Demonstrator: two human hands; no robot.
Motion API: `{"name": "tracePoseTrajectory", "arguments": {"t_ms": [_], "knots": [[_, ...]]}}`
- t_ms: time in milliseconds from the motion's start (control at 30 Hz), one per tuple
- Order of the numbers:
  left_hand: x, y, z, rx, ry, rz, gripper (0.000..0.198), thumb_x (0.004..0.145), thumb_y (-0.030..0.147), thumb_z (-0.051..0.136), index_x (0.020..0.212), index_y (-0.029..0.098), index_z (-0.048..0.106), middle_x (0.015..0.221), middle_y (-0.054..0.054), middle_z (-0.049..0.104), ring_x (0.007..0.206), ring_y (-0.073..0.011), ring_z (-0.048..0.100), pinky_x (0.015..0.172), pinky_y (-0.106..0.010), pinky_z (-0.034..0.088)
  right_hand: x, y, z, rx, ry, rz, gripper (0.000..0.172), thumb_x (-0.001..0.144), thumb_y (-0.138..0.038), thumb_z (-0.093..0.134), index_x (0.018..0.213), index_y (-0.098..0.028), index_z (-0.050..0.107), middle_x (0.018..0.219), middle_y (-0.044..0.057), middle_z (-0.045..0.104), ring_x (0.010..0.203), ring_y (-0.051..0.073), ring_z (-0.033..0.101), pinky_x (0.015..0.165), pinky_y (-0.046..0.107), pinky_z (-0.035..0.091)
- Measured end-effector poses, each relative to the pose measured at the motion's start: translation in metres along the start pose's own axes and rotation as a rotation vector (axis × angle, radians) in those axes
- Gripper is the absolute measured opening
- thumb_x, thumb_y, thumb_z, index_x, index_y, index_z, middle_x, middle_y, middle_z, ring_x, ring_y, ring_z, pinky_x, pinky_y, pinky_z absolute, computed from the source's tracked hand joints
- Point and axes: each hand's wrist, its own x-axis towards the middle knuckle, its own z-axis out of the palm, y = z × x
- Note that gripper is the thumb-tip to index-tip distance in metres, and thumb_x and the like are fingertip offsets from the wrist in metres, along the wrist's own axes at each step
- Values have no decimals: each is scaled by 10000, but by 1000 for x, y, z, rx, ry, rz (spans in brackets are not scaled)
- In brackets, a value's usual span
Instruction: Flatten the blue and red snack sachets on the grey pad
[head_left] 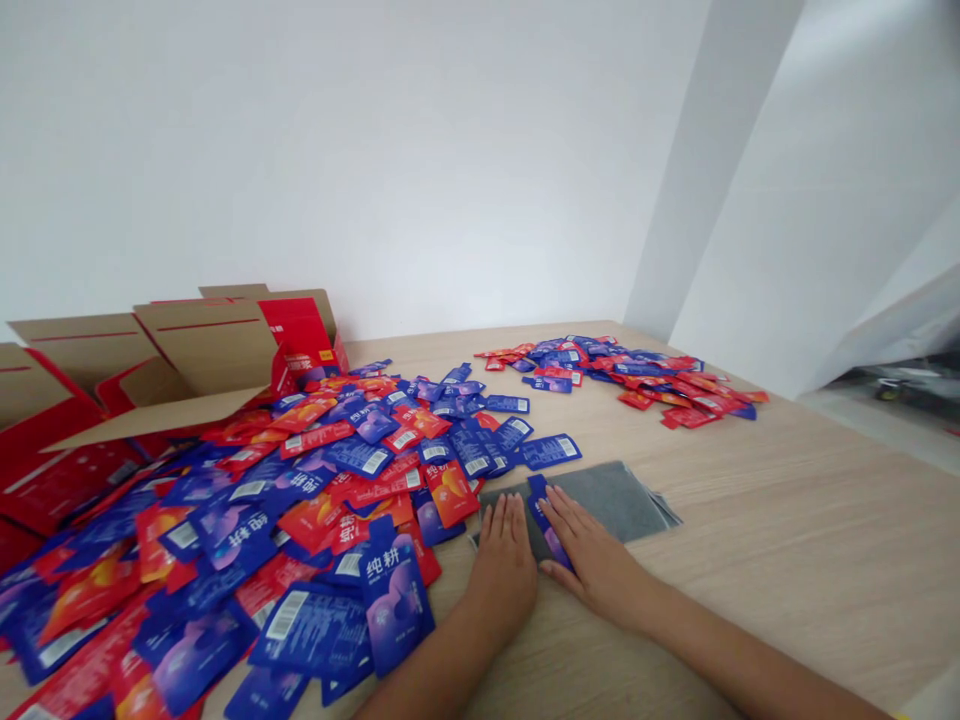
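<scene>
My left hand [506, 555] lies flat on the left end of a stack of thin grey sheets or bags [622, 500], fingers stretched out. Beside it, my right hand [589, 545] is also flat, its fingers extended over the right side of a blue sachet [537, 492] with a purple picture. That sachet rests on the grey stack and is partly hidden under the fingers. Close to my left forearm lies another blue sachet [394, 600] with white characters, on the edge of a large heap of red and blue sachets [322, 480].
Opened red cardboard boxes [202, 345] with brown insides stand at the back left, behind the heap. Farther back on the right is a second pile of sachets [622, 370]. The light wooden table [787, 530] meets a white wall [450, 170] at its far side.
</scene>
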Motion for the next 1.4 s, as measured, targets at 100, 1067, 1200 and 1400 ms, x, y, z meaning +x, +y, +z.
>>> {"name": "tracePoseTrajectory", "arguments": {"t_ms": [100,1067,1200,1400], "knots": [[0,0,1,-11,6,-5,607,756,77,347,1357,0,301,1406,-185,346,1319,-277,250,1057,-433,272,-17,-8,-6,41,-47,-13,677,828,-383,495,1403,-83,299,1476,160,206,1363,257,160,1086,453,254],[1,0,-2,-5,-41,-14,598,757,66,360,1350,4,325,1405,-179,349,1320,-274,249,1071,-429,240,29,8,11,-56,67,-10,473,904,-246,361,1356,-114,396,1425,143,351,1325,232,289,1058,453,320],[0,1,-4,-13,-60,-23,599,763,61,345,1358,10,314,1412,-168,342,1321,-262,249,1072,-416,246,22,6,14,-75,81,-11,530,879,-314,433,1364,-107,384,1433,156,333,1335,255,261,1051,458,329],[-1,0,1,-29,-11,-24,643,751,67,352,1386,33,259,1420,-170,327,1331,-254,227,1070,-423,249,-22,0,8,-68,51,-86,611,825,-352,512,1369,-106,382,1421,168,350,1319,275,297,1044,440,351]]}}
